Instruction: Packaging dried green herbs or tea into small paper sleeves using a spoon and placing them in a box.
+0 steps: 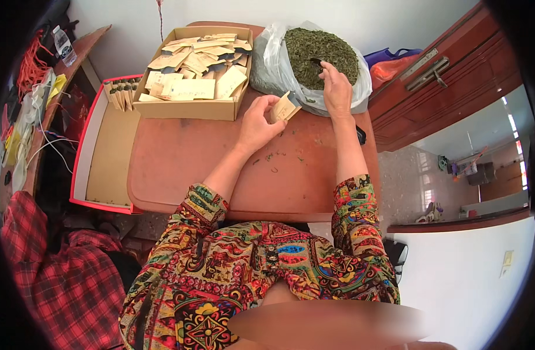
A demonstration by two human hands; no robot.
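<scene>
In my left hand is a small tan paper packet, tilted, its dark-lined mouth facing up and to the right. My right hand reaches over a clear plastic bag full of dried green leaves that look like tea. Its fingers grip a dark spoon or scoop, whose tip is sunk among the leaves. To the left, a cardboard box holds a heap of similar tan packets. Leaf crumbs lie scattered on the reddish-brown table below my hands.
A red-edged shallow box beside the table has several leaf-filled packets standing at its far end. A cluttered shelf with a water bottle is farther left. Right of the bag is a wooden door; plaid red cloth hangs lower left.
</scene>
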